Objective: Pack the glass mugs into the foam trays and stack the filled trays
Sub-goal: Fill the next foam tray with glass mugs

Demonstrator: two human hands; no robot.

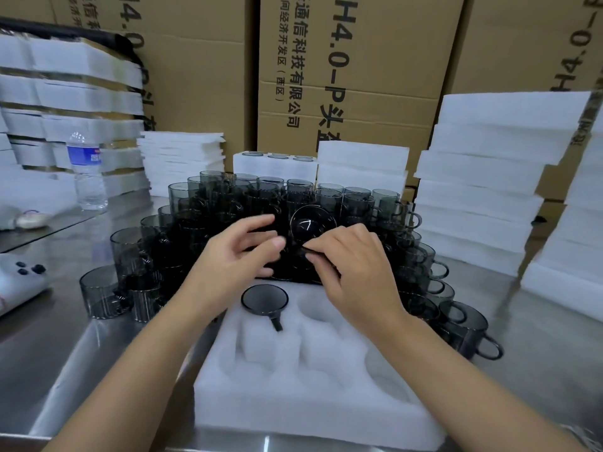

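Mugs [261,203] smoky glossy glass; tray [313,396] matt white foam; table [81,347] brushed metal; boxes [359,76] cardboard.

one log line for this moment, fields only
phase: packing | right hand: pinches tilted mug | left hand: open beside it | foam tray: holds one seated mug

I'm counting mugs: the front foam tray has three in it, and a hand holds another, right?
Not three: the head view shows one mug in the front foam tray. The right hand does hold another mug.
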